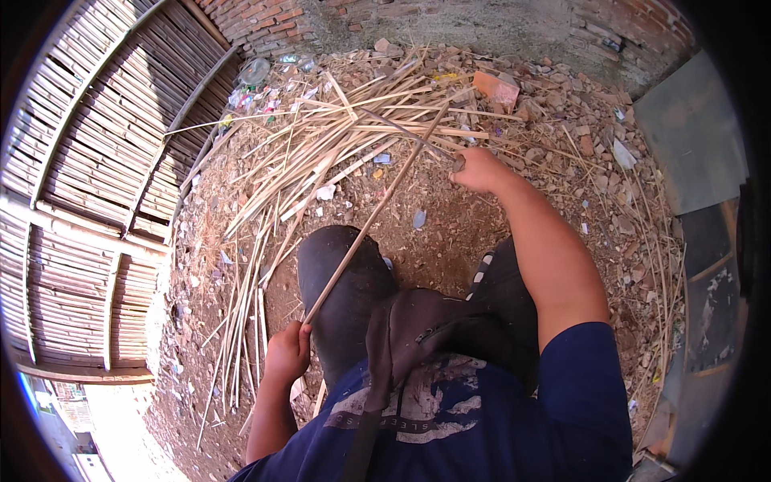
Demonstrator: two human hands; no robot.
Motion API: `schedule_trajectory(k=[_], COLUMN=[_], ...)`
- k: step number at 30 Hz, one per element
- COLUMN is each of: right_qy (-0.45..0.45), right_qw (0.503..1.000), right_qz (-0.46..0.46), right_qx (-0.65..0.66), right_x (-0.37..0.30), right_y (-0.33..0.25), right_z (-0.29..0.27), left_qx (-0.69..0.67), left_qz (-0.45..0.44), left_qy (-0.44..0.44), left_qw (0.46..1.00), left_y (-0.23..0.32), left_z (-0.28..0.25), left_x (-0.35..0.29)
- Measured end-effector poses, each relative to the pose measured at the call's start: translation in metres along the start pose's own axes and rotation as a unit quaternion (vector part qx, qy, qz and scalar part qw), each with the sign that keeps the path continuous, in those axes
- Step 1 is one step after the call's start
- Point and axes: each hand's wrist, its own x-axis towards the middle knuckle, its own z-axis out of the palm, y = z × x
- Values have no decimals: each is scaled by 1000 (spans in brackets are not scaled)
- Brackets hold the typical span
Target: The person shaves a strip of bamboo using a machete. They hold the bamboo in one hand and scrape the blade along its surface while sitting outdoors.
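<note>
My left hand [287, 353], low and beside my left thigh, is closed round the near end of a long thin bamboo strip [365, 233]. The strip slants away from me over my left knee toward the pile beyond. My right hand [478, 170] is held out ahead, closed on the short handle of a long, dark-bladed knife [401, 130]. Its narrow blade points to the far left and crosses the strip near the strip's far end. Whether the edge bites into the strip, I cannot tell.
A heap of split bamboo strips [321, 153] spreads ahead and down my left side. Rubble, an orange brick chunk [496, 91] and litter lie around it. A bamboo-slat panel [88, 161] stands left, a brick wall [450, 24] behind, grey sheets [691, 128] right.
</note>
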Motion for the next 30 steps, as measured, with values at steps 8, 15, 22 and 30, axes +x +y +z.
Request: schedule_trajectory(k=[8,15,22,30], right_qy=[-200,-155,-119,-108], right_qw=[964,981,990,990], right_qz=[-150,-100,-55,-57], right_qx=[-89,-68,-59,-64], right_x=[-40,-27,-28,-28], right_y=[-88,-62,-54,-61], right_z=[11,9,22,-6], left_qx=[-110,-101,-52,-76], left_qz=[-10,-26,19,-7], left_qy=[-54,-67,-28,-63], left_qw=[992,992,998,995], left_y=[-5,-5,-9,-6], left_z=[-5,-4,4,-6], left_x=[0,8,6,6])
